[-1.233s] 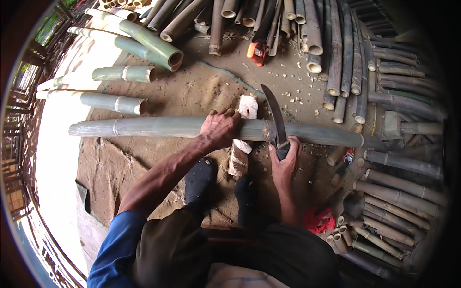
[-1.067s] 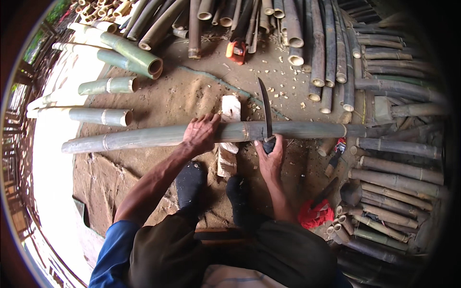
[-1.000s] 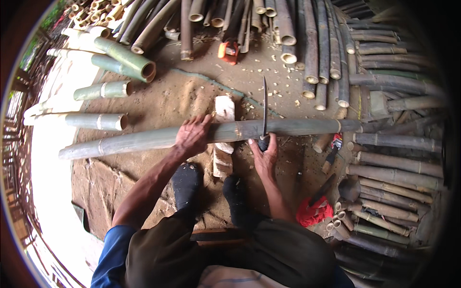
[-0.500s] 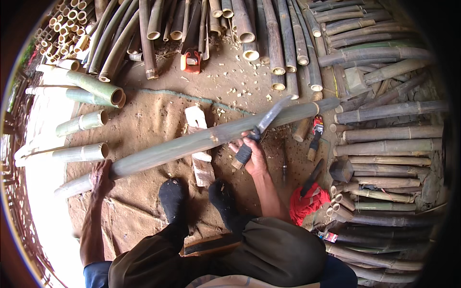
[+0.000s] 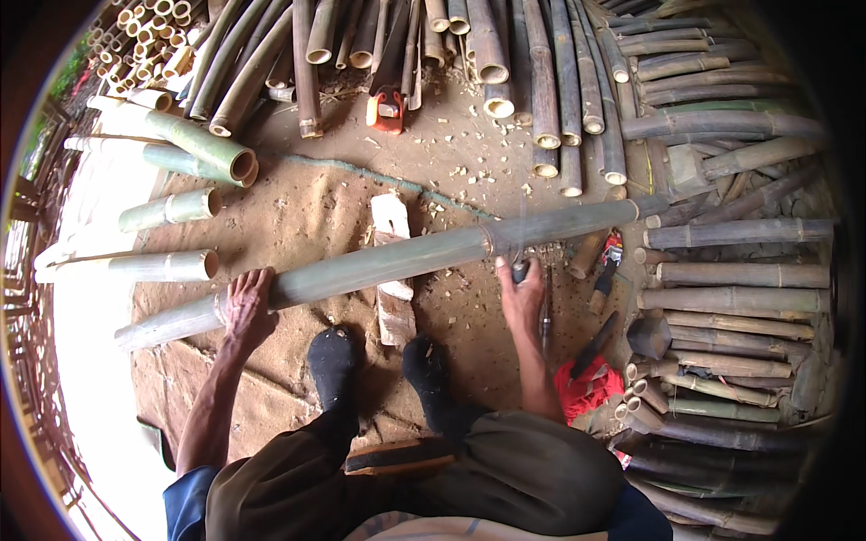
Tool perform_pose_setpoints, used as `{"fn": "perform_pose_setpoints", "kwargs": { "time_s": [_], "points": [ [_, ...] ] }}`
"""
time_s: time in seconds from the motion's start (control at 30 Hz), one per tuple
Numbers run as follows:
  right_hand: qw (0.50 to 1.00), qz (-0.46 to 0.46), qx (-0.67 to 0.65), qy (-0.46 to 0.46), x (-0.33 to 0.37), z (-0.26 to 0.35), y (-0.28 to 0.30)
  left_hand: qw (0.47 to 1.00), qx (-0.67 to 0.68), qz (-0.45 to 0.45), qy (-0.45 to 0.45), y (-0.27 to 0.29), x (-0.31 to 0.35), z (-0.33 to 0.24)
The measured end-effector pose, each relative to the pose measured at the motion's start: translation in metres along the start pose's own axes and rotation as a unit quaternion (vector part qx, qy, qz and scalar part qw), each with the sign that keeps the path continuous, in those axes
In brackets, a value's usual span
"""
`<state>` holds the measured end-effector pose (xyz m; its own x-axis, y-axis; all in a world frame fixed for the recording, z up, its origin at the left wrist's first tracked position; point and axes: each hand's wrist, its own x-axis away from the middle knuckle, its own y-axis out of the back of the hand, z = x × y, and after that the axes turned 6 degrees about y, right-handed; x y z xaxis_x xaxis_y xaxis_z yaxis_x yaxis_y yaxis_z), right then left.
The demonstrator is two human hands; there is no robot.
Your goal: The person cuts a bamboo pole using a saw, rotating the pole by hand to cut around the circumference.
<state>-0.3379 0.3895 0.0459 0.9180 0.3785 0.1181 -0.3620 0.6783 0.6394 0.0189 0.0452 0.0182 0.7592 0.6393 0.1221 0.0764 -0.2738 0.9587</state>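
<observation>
A long grey-green bamboo pole (image 5: 379,261) slants across in front of me, its right end higher in view. It lies over a pale wooden block (image 5: 397,316) on the ground. My left hand (image 5: 250,305) grips the pole towards its left end, fingers over the top. Just below the pole, by a ring in the bamboo, my right hand (image 5: 523,293) is closed round the dark handle of a knife. The knife's blade (image 5: 521,216) is a faint, motion-blurred streak pointing away from me across the pole.
Cut bamboo poles (image 5: 541,90) are laid out along the far side, with more stacked bamboo (image 5: 740,270) on the right. Short green bamboo pieces (image 5: 171,209) lie at left. A red cloth (image 5: 586,392) with a dark blade and an orange-handled tool (image 5: 386,113) rest on the ground.
My left hand has shifted right and away from me along the pole. The pole's rings sit further right. My right hand has moved right, and the blade has swung from slanting right to pointing away.
</observation>
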Motion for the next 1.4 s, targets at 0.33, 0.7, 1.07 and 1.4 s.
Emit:
{"fn": "perform_pose_setpoints", "kwargs": {
  "time_s": [0.33,0.7,1.07,1.4],
  "points": [
    [0.952,0.076,0.188,0.23,0.059,-0.002,-0.041,0.989,-0.012,-0.148,-0.014,-0.048,-0.023,-0.051],
    [0.977,-0.034,0.207,0.047,0.025,-0.022,-0.015,0.992,0.023,-0.117,-0.028,-0.041,-0.028,-0.061],
    [0.984,-0.042,0.166,0.056,0.028,-0.02,-0.024,0.992,0.026,-0.121,-0.037,-0.041,-0.038,-0.048],
    [0.942,0.11,0.264,0.177,0.055,-0.002,-0.022,0.996,0.015,-0.083,-0.021,-0.032,-0.033,-0.043]
  ]
}}
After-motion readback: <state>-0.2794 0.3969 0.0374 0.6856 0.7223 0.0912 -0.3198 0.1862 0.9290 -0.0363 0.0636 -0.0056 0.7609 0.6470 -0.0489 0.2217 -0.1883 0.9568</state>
